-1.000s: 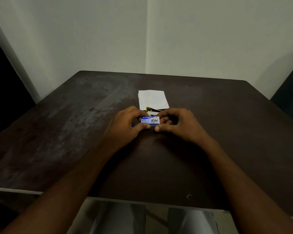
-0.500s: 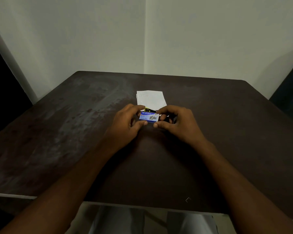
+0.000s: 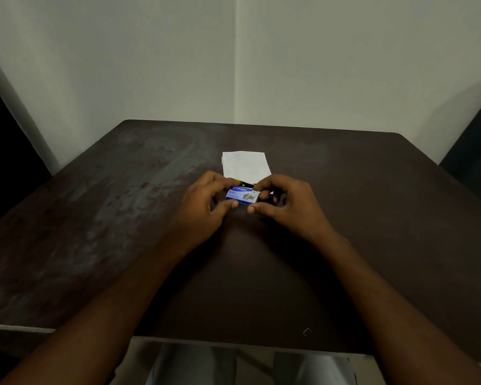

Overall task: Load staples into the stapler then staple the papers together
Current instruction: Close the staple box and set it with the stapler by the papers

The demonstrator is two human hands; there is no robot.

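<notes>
A small blue and white staple box is held between both hands just above the dark table. My left hand pinches its left end with thumb and fingers. My right hand grips its right end. Right behind the box lies a black stapler with yellow marks, mostly hidden by the box and my fingers. Behind that, small white papers with faint writing lie flat on the table.
A single loose staple lies near the table's front edge at the right. The table stands in a corner of pale walls. Its near edge is close to my lap.
Both hands and the staple box have stayed in nearly the same place over the papers; the fingers shifted slightly on the box's ends.
</notes>
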